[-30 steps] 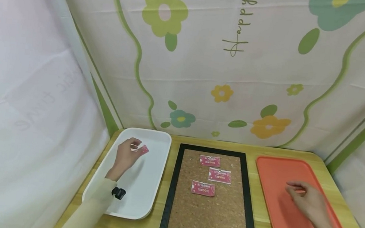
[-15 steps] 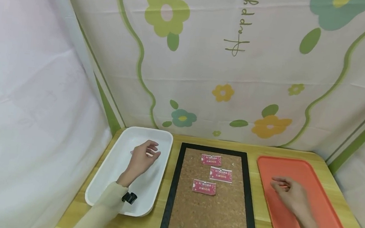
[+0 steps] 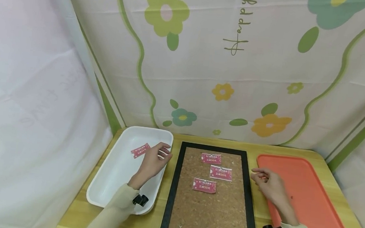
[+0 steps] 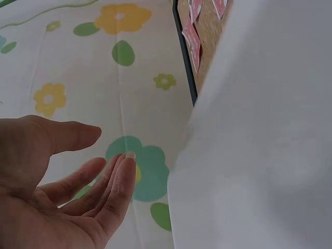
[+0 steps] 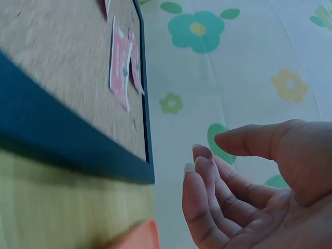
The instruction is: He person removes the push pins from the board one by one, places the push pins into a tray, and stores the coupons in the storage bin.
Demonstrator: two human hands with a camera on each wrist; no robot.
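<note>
A pink paper coupon [image 3: 140, 150] lies inside the white tray [image 3: 100, 183] in the head view. My left hand [image 3: 152, 162] hovers over that tray's right side, its fingers loosely bent around nothing; the left wrist view shows the thumb apart from the fingers. Three more pink coupons, upper [image 3: 211, 159], middle [image 3: 220, 173] and lower [image 3: 204, 186], hang on the cork board [image 3: 209, 217], each with a small pin near its top edge. Between board and red tray, my right hand [image 3: 271, 186] is in the air, fingers relaxed and holding nothing.
The red tray [image 3: 311, 211] stands at the right with a tiny dark speck [image 3: 291, 197] in it, too small to identify. A black frame [image 3: 247, 208] borders the board. Wooden tabletop [image 3: 262, 209] shows between them. A flower-printed cloth [image 3: 199, 75] hangs behind.
My left hand has let go of the coupon, which now lies in the white tray, and has moved right. From over the red tray, my right hand has moved left toward the board.
</note>
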